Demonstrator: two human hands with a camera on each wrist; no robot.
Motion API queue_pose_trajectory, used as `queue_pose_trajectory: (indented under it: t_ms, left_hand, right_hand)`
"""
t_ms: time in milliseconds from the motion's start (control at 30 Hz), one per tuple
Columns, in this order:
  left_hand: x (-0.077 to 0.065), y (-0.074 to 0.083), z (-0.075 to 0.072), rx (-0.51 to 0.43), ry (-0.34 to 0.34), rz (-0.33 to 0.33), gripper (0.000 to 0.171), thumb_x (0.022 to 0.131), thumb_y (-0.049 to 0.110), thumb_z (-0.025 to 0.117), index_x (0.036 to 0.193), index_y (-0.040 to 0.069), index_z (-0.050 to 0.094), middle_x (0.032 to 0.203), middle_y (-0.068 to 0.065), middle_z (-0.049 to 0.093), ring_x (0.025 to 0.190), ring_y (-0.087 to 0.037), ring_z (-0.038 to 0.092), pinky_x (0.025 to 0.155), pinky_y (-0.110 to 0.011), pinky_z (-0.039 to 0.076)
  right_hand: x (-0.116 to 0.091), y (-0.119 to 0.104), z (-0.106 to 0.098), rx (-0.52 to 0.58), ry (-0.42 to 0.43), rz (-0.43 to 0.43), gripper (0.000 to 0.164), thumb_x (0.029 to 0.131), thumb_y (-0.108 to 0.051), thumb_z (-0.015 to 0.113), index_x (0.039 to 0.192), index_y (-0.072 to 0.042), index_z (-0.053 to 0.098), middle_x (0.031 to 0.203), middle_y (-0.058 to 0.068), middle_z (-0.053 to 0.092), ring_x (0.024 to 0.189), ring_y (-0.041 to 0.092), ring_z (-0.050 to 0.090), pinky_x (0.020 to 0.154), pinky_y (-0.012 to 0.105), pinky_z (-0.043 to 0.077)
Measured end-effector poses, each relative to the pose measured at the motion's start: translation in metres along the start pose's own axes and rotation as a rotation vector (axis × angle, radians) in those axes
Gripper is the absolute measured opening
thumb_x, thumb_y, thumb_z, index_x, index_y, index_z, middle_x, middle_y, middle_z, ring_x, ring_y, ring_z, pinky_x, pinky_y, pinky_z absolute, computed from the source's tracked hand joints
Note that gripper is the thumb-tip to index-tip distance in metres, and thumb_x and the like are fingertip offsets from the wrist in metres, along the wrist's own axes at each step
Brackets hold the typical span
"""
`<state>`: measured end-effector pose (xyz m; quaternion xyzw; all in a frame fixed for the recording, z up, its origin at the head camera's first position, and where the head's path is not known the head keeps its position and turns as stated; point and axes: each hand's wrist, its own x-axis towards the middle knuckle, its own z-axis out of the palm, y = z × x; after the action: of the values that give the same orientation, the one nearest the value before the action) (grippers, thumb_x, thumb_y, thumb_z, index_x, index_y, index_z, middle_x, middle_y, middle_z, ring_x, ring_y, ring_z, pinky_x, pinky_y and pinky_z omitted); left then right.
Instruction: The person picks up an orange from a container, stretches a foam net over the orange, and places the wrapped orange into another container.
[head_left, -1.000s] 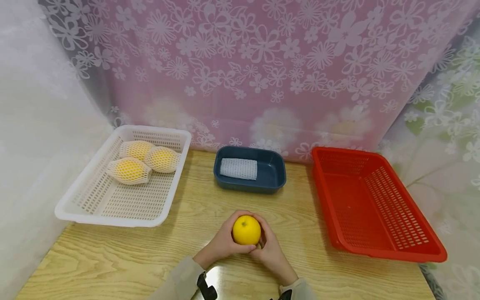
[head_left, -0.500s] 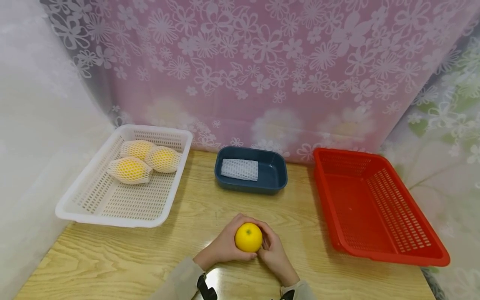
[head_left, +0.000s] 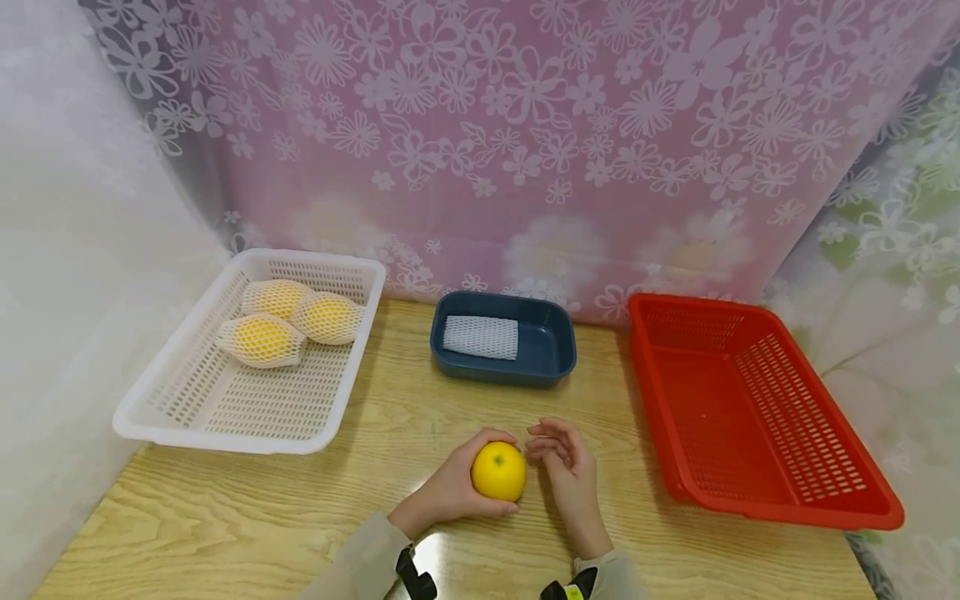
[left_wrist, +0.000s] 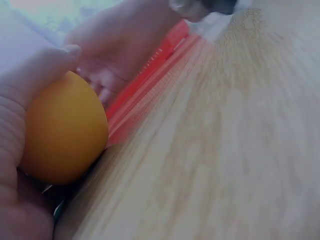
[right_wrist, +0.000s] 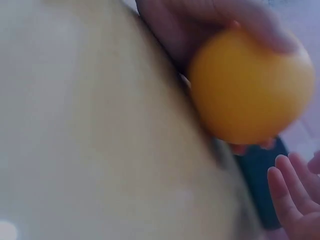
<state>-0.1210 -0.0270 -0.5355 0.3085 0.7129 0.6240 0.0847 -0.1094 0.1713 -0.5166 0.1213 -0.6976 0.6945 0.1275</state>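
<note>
A smooth yellow-orange fruit, apparently an orange (head_left: 498, 472), is gripped by my left hand (head_left: 459, 487) over the near middle of the table. Thumb and fingers curl round its left side, seen close up in the left wrist view around the orange (left_wrist: 67, 130). My right hand (head_left: 572, 479) is off the fruit, just to its right, with loosely bent fingers and nothing held. In the right wrist view, the right hand's fingers (right_wrist: 287, 192) appear beside the orange (right_wrist: 250, 87), apart from it.
Behind the hands stands a dark blue tray (head_left: 546, 367) holding a folded white foam net (head_left: 480, 337). At left, a white basket (head_left: 330, 417) contains several net-wrapped yellow fruits (head_left: 258, 340). A red basket (head_left: 705, 417) stands at right. A floral curtain (head_left: 487, 150) hangs behind the table.
My right hand has let go of the orange and moved slightly right. The left hand keeps its grip, with the fruit slightly lower and to the right of where it was.
</note>
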Motion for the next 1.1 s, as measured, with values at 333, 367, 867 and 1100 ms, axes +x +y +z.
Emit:
queue_pose_trajectory:
  t_ms: [333,367,867,1100]
  left_hand:
    - [0.000,-0.002,-0.001,-0.011,0.007,0.008,0.076,0.072,0.020,0.090,0.136,0.010,0.050,0.131,0.001,0.058,0.109,-0.019,0.058,0.091,-0.036,0.051]
    - [0.000,-0.002,-0.001,-0.017,0.008,0.008,0.075,0.072,0.019,0.090,0.135,0.010,0.050,0.131,0.000,0.058,0.109,-0.019,0.058,0.091,-0.036,0.051]
    - [0.000,0.034,-0.005,-0.051,0.000,0.039,0.068,0.072,0.006,0.088,0.130,0.014,0.053,0.128,-0.017,0.058,0.110,-0.017,0.058,0.091,-0.035,0.050]
    - [-0.002,0.032,-0.005,-0.052,0.003,0.046,0.067,0.073,0.008,0.087,0.130,0.014,0.053,0.129,-0.018,0.058,0.109,-0.017,0.058,0.090,-0.035,0.051]
  right_hand:
    - [0.085,-0.040,0.001,-0.305,-0.129,-0.223,0.021,0.094,0.010,0.056,0.110,0.001,0.066,0.104,0.016,0.067,0.083,0.029,0.064,0.075,0.027,0.055]
    - [0.094,-0.043,0.002,-0.374,-0.152,-0.219,0.021,0.094,0.008,0.058,0.110,-0.002,0.066,0.105,0.012,0.067,0.085,0.027,0.065,0.076,0.029,0.055]
    - [0.180,-0.014,0.022,-0.944,-0.621,0.087,0.022,0.095,-0.008,0.059,0.111,-0.008,0.073,0.152,0.022,0.037,0.139,0.045,0.032,0.112,0.060,0.026]
    - [0.186,-0.004,0.023,-0.991,-0.763,0.112,0.026,0.099,-0.011,0.052,0.104,-0.006,0.077,0.155,0.026,0.031,0.143,0.046,0.023,0.115,0.063,0.010]
